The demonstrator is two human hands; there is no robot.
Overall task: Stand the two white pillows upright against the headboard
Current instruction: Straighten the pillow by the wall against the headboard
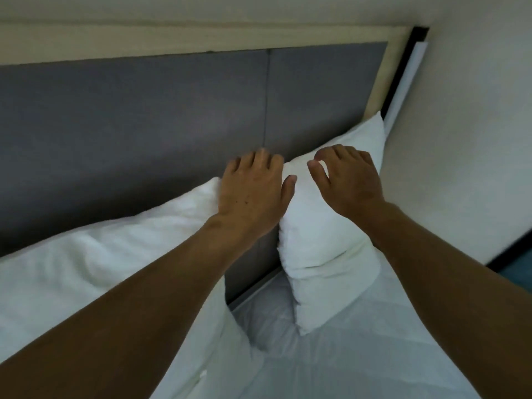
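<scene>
Two white pillows lean against the grey padded headboard. The left pillow stands along the headboard at the left. The right pillow stands upright near the bed's right corner. My left hand rests over the top corner between the two pillows, fingers spread, thumb touching the right pillow. My right hand hovers over the right pillow's top edge with fingers apart and curled. Neither hand visibly grips anything.
White quilted bedding covers the mattress below the pillows. A beige frame borders the headboard, with a cream wall close on the right. A strip of dark floor shows at the far right.
</scene>
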